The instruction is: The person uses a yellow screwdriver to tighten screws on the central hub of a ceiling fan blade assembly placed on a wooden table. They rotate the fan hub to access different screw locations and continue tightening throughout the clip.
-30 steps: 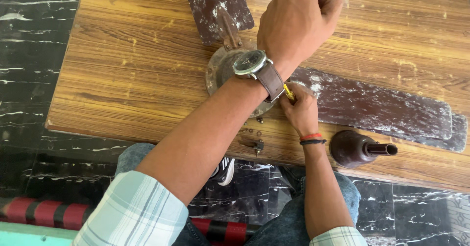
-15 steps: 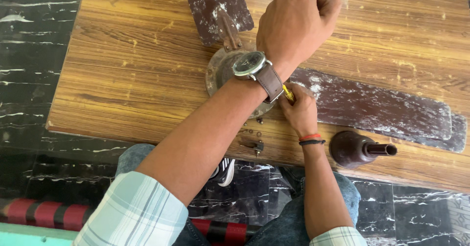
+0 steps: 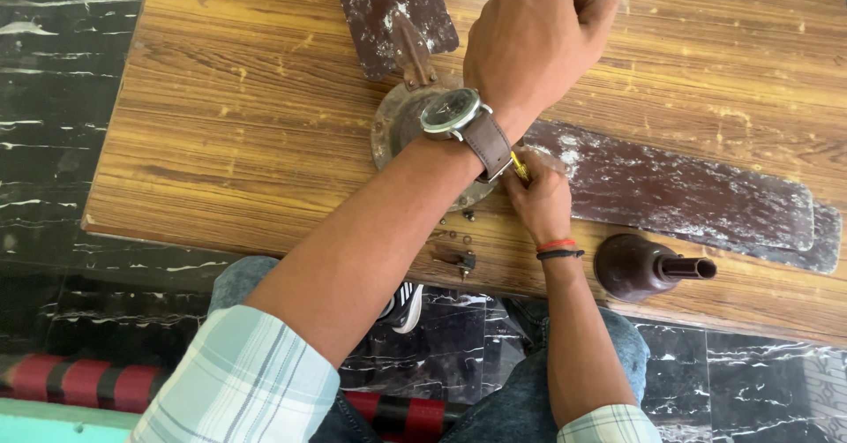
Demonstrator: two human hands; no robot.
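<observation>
Resting fisted above the fan motor (image 3: 397,121) on the table (image 3: 221,143), the left hand (image 3: 534,41); the right hand (image 3: 540,198) beside it pinches a yellow-handled tool (image 3: 520,168).

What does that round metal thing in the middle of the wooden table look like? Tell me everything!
The round metal body is a dull brown, worn disc lying flat on the wooden table. Flat, dark, paint-chipped blades stick out from it, one upward, others to the right. The left hand, closed in a fist, is over its top and hides much of it. The right hand presses a yellow-handled tool at its lower edge. Small screws lie just beside it.
</observation>
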